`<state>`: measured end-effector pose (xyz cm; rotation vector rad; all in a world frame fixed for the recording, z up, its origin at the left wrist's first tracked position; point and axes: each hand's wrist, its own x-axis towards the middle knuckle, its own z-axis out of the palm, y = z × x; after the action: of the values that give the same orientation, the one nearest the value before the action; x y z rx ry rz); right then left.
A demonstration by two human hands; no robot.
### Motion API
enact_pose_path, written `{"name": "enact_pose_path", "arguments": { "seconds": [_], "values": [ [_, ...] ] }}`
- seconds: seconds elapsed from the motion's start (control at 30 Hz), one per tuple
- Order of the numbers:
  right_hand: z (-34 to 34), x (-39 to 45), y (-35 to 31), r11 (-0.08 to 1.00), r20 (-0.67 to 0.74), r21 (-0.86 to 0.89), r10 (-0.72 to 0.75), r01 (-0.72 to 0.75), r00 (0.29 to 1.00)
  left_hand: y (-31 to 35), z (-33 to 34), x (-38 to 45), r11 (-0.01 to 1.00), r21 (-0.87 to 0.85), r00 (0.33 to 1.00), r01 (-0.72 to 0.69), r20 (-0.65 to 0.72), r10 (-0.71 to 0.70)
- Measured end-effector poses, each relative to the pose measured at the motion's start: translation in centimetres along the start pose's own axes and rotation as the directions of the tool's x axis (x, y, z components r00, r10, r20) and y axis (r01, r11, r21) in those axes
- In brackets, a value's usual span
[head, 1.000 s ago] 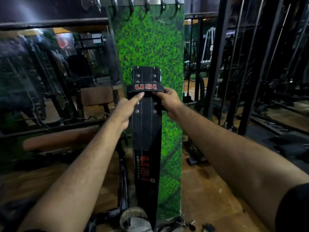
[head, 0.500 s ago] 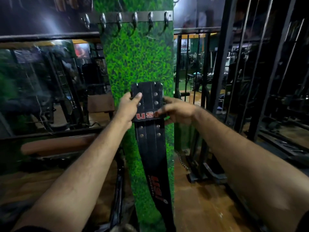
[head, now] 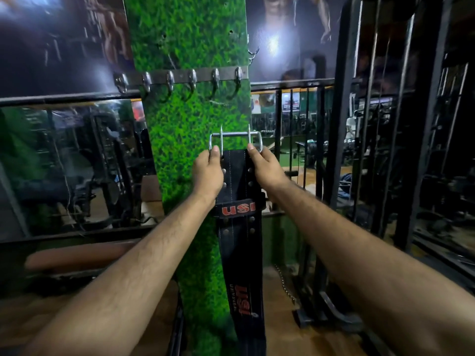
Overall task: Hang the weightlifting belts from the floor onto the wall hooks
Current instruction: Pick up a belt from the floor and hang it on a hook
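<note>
Both hands now grip the top end of the black weightlifting belt [head: 239, 227] higher than half a second ago, at its metal buckle [head: 236, 141] rather than at the band with the red lettering; the left hand [head: 208, 173] pinches the buckle's left side with fingers closed round the frame, and the right hand [head: 266, 168] pinches the right side likewise; the buckle, which was not visible in the earlier frames, stands above the fingertips with its two prongs pointing up; the belt hangs straight down from the hands in front of the green grass-patterned pillar [head: 185, 124], its lower end running out of view at the bottom edge; the loop with the red lettering [head: 237, 208] now sits below the wrists, where before the hands covered it; the rail of wall hooks [head: 185, 78] lies above the buckle, well apart from it, though lower in the picture than before, the view having tilted upward; every hook visible on the rail is bare.
</note>
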<state>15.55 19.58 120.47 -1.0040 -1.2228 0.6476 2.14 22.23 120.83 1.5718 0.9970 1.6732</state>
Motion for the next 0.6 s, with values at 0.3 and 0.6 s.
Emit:
{"name": "enact_pose_path", "arguments": {
  "seconds": [0.3,0.6],
  "values": [
    [-1.6,5.2,-3.6,0.992,-0.105,0.036,-0.113,0.117,0.988,5.7,3.0,5.8,0.992,0.097,0.996,-0.084,-0.006,0.085],
    [-1.4,11.1,-7.1,0.988,-0.138,-0.112,-0.119,0.104,0.983,9.6,3.4,11.3,0.977,0.209,0.994,-0.033,0.112,0.009]
  ]
}}
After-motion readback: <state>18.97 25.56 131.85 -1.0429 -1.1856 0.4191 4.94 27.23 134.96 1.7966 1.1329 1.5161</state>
